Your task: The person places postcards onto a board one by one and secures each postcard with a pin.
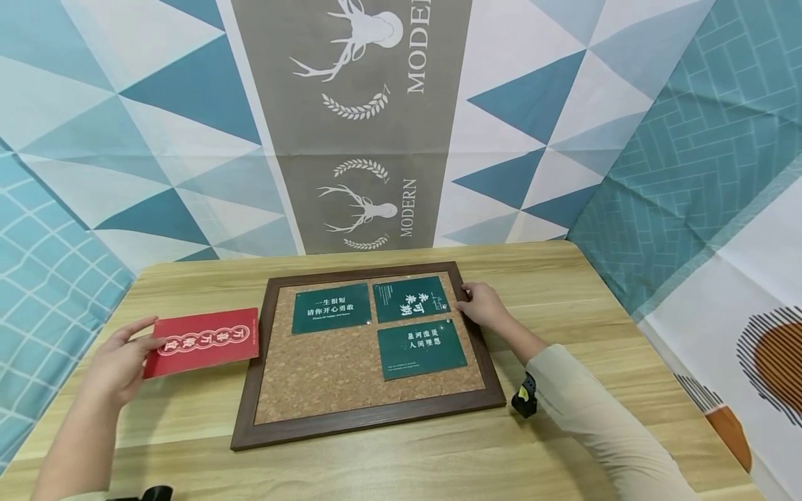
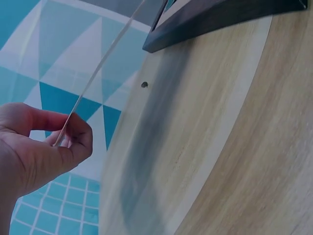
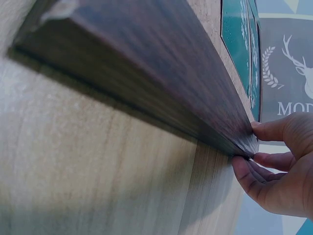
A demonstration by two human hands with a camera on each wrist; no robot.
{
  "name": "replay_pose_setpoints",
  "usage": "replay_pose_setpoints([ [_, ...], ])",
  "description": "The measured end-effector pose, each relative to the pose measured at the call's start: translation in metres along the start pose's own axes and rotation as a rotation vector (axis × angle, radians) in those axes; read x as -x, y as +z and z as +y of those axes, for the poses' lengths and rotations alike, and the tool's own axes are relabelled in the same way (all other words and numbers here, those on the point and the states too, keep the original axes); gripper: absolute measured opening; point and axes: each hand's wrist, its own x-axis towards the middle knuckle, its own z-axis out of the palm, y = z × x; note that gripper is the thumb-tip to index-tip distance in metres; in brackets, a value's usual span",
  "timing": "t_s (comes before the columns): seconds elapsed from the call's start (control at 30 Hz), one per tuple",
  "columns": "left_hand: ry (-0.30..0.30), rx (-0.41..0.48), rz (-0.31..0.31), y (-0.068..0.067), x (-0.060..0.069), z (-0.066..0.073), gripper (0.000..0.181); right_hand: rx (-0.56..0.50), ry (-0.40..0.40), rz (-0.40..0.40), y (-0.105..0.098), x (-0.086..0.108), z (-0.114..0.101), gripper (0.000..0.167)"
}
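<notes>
My left hand (image 1: 122, 358) pinches the left edge of a red card (image 1: 207, 341) printed with white characters, held above the table left of the cork board (image 1: 313, 383). In the left wrist view the card (image 2: 100, 63) appears edge-on between the thumb and curled fingers of that hand (image 2: 49, 142). My right hand (image 1: 485, 306) grips the board's dark wooden frame (image 1: 493, 365) at its right side; in the right wrist view the thumb is on top and the fingers are at the outer edge. Three green cards are on the cork: upper left (image 1: 332, 309), upper right (image 1: 410, 299) and lower right (image 1: 422, 350).
The board lies slightly turned on a light wooden table (image 1: 351, 466). Behind the table hangs a patterned cloth (image 1: 370, 139) with deer heads and triangles. A black wrist device (image 1: 525, 396) is on the right forearm. A small dark hole (image 2: 144, 84) marks the tabletop.
</notes>
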Motion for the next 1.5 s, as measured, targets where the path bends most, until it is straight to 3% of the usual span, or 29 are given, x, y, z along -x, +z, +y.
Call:
replay_pose_setpoints([
  [0.57,-0.005,-0.066,-0.072,0.028,-0.003,-0.001,0.035,-0.021,0.012,-0.002,0.0,0.001,0.0,0.051],
  [1.07,-0.027,-0.205,-0.104,0.048,-0.003,-0.008,0.032,-0.018,0.013,-0.005,0.001,0.0,0.001,0.051],
  [1.33,0.004,-0.125,-0.148,0.058,-0.001,-0.006,0.034,-0.001,0.026,-0.006,0.001,-0.001,0.001,0.052],
  [1.5,0.013,-0.148,-0.165,0.062,0.001,-0.007,0.035,-0.001,0.027,-0.005,0.002,-0.001,0.001,0.052],
])
